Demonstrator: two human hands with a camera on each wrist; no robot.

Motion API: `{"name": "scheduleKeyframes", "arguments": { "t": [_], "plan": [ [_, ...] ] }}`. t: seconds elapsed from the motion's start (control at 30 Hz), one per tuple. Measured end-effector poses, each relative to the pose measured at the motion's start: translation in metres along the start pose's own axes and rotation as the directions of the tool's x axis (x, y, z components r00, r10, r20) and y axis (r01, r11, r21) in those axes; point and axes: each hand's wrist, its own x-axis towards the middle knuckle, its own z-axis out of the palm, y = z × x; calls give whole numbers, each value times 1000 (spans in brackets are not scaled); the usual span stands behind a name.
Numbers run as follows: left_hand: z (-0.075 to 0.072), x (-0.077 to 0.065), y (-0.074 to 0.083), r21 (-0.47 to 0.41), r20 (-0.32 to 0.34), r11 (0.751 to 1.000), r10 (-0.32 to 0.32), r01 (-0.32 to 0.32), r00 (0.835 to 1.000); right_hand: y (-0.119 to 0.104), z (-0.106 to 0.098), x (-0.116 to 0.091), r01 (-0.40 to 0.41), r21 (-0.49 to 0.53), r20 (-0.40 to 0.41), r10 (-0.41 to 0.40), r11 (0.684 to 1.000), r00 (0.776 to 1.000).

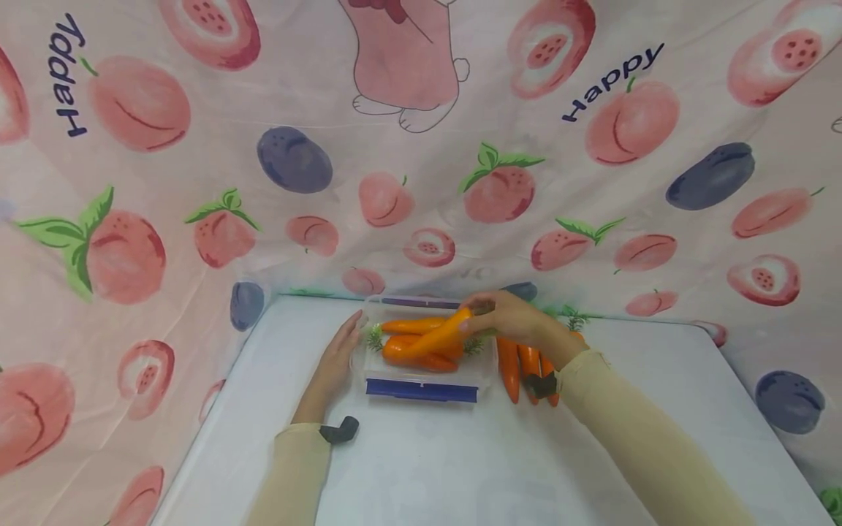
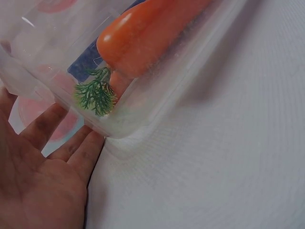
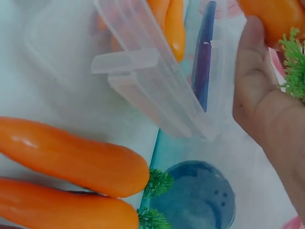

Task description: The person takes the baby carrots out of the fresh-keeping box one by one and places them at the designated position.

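A clear plastic box (image 1: 395, 377) with blue side latches stands on the table, several orange carrots (image 1: 408, 325) with green tops lying in it. My left hand (image 1: 337, 358) is at the box's left end; in the left wrist view its extended fingers (image 2: 85, 151) touch the clear wall. Over the box, my right hand (image 1: 516, 319) grips another carrot (image 1: 439, 339) between thumb and fingers, its tip slanting down to the left above those inside. In the right wrist view the held carrot (image 3: 281, 21) is partly cut off, its leafy top below the hand.
Right of the box, several loose carrots (image 1: 509, 369) lie side by side, partly under my right forearm. The white table (image 1: 421, 460) extends toward me. A fruit-printed cloth (image 1: 421, 197) hangs behind and at the sides.
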Motion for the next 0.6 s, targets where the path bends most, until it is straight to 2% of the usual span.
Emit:
{"name": "scheduleKeyframes", "arguments": {
  "t": [0.1,0.23,0.37,0.6],
  "plan": [
    [0,1,0,0,7,1000,-3,3,1000,3,-4,-5,19,133,-35,-15,991,999],
    [0,1,-1,2,9,1000,-6,6,1000,7,-10,-11,48,271,-82,-26,961,996],
    [1,1,0,4,3,1000,-3,3,1000,9,-19,-18,89,337,-137,-44,937,990],
    [1,0,1,6,-2,1000,0,0,1000,13,-37,-35,134,384,-225,-48,913,973]
  ]
}}
